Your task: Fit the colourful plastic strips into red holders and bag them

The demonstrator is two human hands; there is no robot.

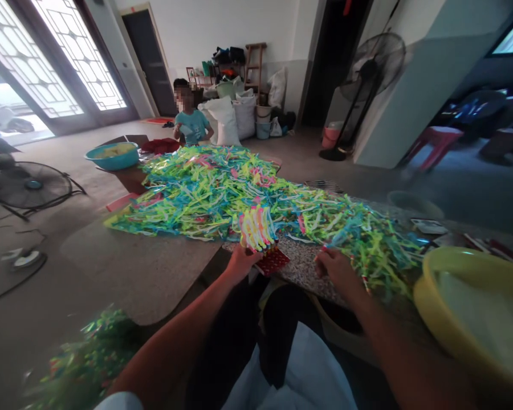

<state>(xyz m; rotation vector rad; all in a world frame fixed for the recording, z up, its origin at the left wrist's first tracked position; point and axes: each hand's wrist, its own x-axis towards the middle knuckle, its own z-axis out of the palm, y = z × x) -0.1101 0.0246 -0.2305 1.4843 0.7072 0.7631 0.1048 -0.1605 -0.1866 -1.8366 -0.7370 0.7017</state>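
My left hand (241, 265) grips a red patterned card (273, 262) at its left side, above my lap by the table edge. A row of yellow, white and pink plastic strips (257, 228) stands up from the card's far side. To the right, my right hand (336, 266) is closed, thumb and fingers pressed together over the stone tabletop. A small reddish and pale bit shows at its fingertips, too small to name. Just beyond both hands spreads a large heap of loose green, blue, yellow and pink plastic strips (214, 193).
A large yellow basin (430, 296) stands on the right. Back left is a blue basin (111, 159) with pale yellow contents. Across the heap a person in a turquoise shirt (192, 126) faces the table. Another green tangled pile (98, 353) lies low left. Fans (32, 185) stand on both sides.
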